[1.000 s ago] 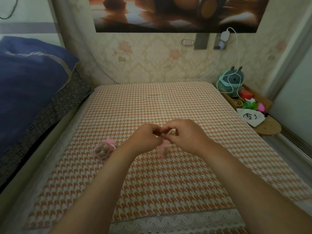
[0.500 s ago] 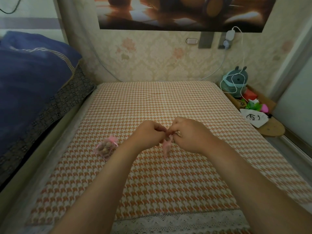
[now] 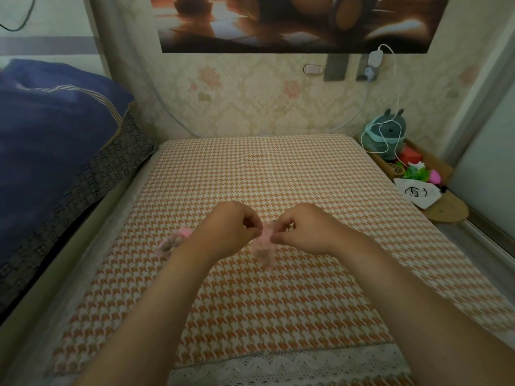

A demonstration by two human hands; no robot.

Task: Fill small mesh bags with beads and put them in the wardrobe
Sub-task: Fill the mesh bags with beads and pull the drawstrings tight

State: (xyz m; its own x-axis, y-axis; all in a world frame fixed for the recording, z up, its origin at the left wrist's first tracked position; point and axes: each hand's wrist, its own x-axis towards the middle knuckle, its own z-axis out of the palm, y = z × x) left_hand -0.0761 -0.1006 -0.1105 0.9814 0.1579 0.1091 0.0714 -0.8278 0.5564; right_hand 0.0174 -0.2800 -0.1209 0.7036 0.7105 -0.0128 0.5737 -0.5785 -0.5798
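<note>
while my two hands are meeting above the middle of the orange-and-white houndstooth cloth (image 3: 250, 174), my left hand (image 3: 228, 229) is pinching the gathered top of a small pink mesh bag (image 3: 263, 243) from its left side, thumb and fingers curled in on it. my right hand (image 3: 303, 229) is pinching the same top from the right side, its fingers curled too. the bag is hanging between the two hands with its lower part drooping toward the cloth; it is blurred, so i cannot tell what is lying inside it or whether it is touching the cloth. just left of my left wrist a second pink mesh bag (image 3: 184, 232) is lying on the cloth, showing brownish beads (image 3: 169, 245) through its mesh and hiding partly behind my forearm. a white lace trim (image 3: 278, 363) is running along the near edge of the cloth. at the far left a blue quilt (image 3: 50, 129) is lying over a dark patterned cover (image 3: 111, 168). at the right a wooden shelf (image 3: 448, 211) is carrying a white pouch (image 3: 418, 192) with a drawn face and a grey-green eared toy (image 3: 388, 132), over which a white cable (image 3: 397, 87) is looping up to a charger (image 3: 374, 58) on the wall.
</note>
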